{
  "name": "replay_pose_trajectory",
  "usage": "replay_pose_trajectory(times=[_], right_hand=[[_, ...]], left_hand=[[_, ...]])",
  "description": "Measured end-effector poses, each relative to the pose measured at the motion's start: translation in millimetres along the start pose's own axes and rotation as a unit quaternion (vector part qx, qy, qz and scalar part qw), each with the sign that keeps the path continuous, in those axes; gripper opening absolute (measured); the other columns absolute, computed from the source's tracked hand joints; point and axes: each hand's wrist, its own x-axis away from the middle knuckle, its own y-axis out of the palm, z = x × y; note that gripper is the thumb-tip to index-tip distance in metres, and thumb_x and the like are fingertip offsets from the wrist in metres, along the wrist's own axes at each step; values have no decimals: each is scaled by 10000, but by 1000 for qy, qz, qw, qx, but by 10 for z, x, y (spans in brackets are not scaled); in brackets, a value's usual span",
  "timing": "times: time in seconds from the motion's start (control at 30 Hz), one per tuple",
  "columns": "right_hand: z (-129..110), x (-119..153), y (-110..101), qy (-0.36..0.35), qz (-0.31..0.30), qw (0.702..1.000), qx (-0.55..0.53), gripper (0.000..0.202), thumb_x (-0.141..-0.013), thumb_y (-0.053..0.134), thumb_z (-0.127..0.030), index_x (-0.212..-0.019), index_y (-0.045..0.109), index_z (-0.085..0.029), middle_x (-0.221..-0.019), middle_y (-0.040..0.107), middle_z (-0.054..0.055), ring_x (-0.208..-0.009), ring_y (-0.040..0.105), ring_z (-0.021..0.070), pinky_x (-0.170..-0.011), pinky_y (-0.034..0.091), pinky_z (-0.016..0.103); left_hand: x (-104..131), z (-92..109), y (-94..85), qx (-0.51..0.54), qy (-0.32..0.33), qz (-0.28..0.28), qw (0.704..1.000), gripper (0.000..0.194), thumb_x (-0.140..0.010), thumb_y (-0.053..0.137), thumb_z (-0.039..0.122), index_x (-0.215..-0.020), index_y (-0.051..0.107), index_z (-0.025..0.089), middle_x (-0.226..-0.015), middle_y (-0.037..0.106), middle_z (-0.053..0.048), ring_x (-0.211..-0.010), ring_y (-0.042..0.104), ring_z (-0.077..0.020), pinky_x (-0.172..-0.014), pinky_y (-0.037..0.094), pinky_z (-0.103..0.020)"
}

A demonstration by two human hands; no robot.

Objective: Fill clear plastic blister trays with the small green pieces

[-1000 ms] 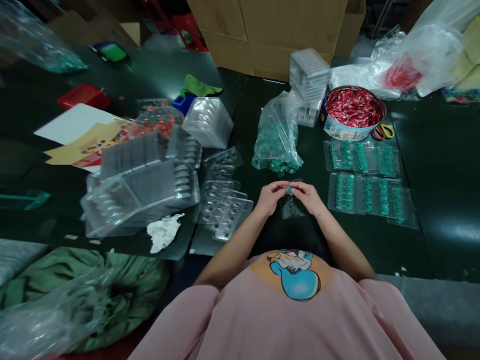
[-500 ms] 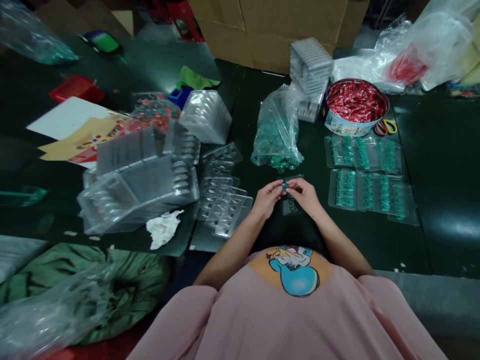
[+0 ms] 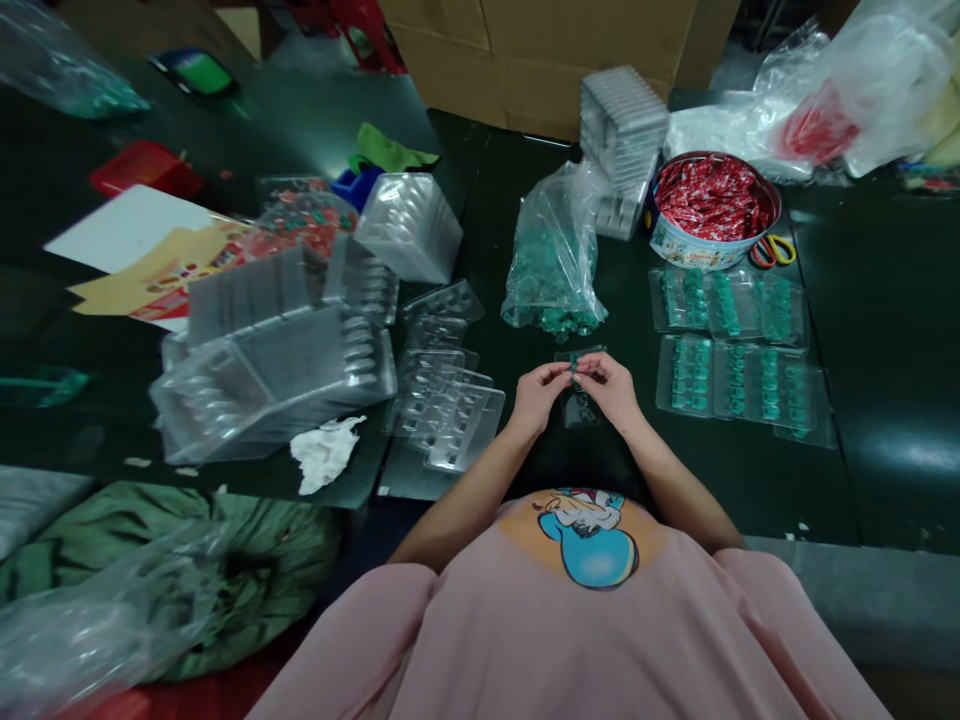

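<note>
My left hand (image 3: 541, 388) and my right hand (image 3: 606, 384) meet in a pinch on a small green translucent plastic piece (image 3: 574, 366). Its exact kind is too small to make out. Directly beneath lies a clear plastic blister tray (image 3: 579, 408), partly hidden by my fingers. Just beyond my hands, an open clear bag (image 3: 555, 255) spills similar green pieces onto the table. To the right, clear trays (image 3: 686, 375) hold rows of green pieces. Loose unfilled clear trays (image 3: 457, 420) overlap one another left of my hands.
Stacked clear trays (image 3: 300, 370) crowd the left, with a crumpled white tissue (image 3: 327, 455) in front. A round tin (image 3: 705, 252) of red wrapped packets and scissors (image 3: 772, 251) stand at the back right. Behind is a cardboard box (image 3: 540, 60).
Both hands stay together over the tray, and the green piece between my fingertips has turned slightly. The view has shifted a little; nothing else has visibly moved.
</note>
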Motion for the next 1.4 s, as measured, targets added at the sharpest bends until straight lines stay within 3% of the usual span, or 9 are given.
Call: replay_pose_trajectory(times=[0.17, 0.47, 0.63, 0.83, 1.27, 1.4], right_hand=[[-13, 4, -11, -3, -3, 1000, 10, 220, -761, 660, -307, -955, 643, -204, -853, 706, 17, -783, 676, 148, -756, 551, 290], [-138, 23, -37, -84, -6, 982, 172, 142, -838, 581, -268, -941, 659, -209, -900, 721, 45, -819, 684, 170, -770, 539, 292], [-139, 2, 8, -110, -12, 967, 228, 79, -806, 535, -200, -843, 603, -214, -792, 662, 9, -686, 625, 137, -694, 500, 255], [-193, 10, 34, -89, 7, 974, 208, 49, -746, 538, -194, -778, 522, -227, -719, 599, -22, -631, 578, 122, -655, 479, 240], [-197, 30, -3, -130, 4, 968, 214, 37, -784, 518, -209, -766, 502, -237, -744, 600, -6, -661, 594, 133, -679, 485, 256], [-196, 30, 11, -103, 19, 976, 193, 63, -759, 543, -216, -754, 484, -240, -729, 599, -13, -642, 589, 133, -669, 488, 262]], left_hand=[[1, -29, -31, -49, 23, 6, 999, 280, -715, 735, 319, -942, 756, 157, -873, 748, -56, -768, 678, -172, -788, 535, -320], [40, 46, -38, -150, 72, 12, 986, 226, -759, 704, 272, -954, 768, 178, -984, 759, -70, -924, 693, -220, -906, 520, -363], [80, 80, -22, -206, 99, 15, 973, 172, -779, 654, 238, -919, 739, 183, -892, 743, -41, -815, 673, -168, -795, 509, -284], [110, 169, 8, -248, 109, 3, 963, 57, -755, 634, 227, -762, 663, 178, -705, 657, 10, -662, 593, -124, -655, 438, -231], [2, 156, -25, -142, 44, -39, 988, 135, -691, 675, 288, -716, 679, 156, -663, 660, 0, -605, 574, -117, -615, 422, -226], [-24, 124, -26, -148, 48, -37, 987, 119, -703, 636, 260, -721, 688, 155, -645, 655, 5, -583, 560, -114, -594, 414, -224]])
